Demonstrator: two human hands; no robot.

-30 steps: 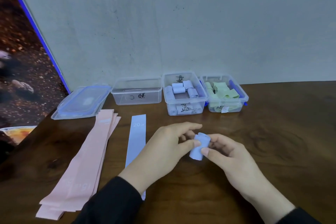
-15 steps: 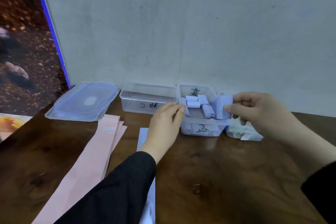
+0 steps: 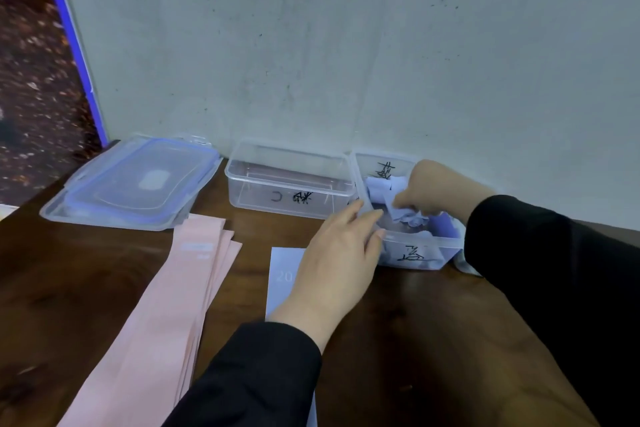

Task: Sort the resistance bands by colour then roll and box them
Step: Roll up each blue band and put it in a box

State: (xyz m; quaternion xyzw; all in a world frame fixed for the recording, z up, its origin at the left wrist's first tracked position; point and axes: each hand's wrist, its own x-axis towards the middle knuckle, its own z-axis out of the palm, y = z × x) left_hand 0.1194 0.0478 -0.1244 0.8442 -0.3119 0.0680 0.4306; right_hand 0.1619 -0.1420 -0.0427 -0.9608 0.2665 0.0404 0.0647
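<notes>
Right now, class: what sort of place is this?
Probably a plain sorting desk, not a gym: a wooden table against a bare wall, labelled plastic boxes, and flat pink bands waiting.

We see open room over the bare table [image 3: 433, 340] toward its near edge, between our two sleeves. Along the table's far edge a grey wall [image 3: 346, 45] closes off any reach beyond the boxes. The blue-band box [image 3: 415, 253] is crowded: our right hand [image 3: 436, 191] fills its opening from above, and our left hand [image 3: 339, 253] blocks its left wall. The empty clear box [image 3: 287, 184] beside it is open from above. Toward the left edge, stacked lids [image 3: 131, 184], pink bands [image 3: 166, 305] and a flat blue band [image 3: 282, 274] cover the surface.
</notes>
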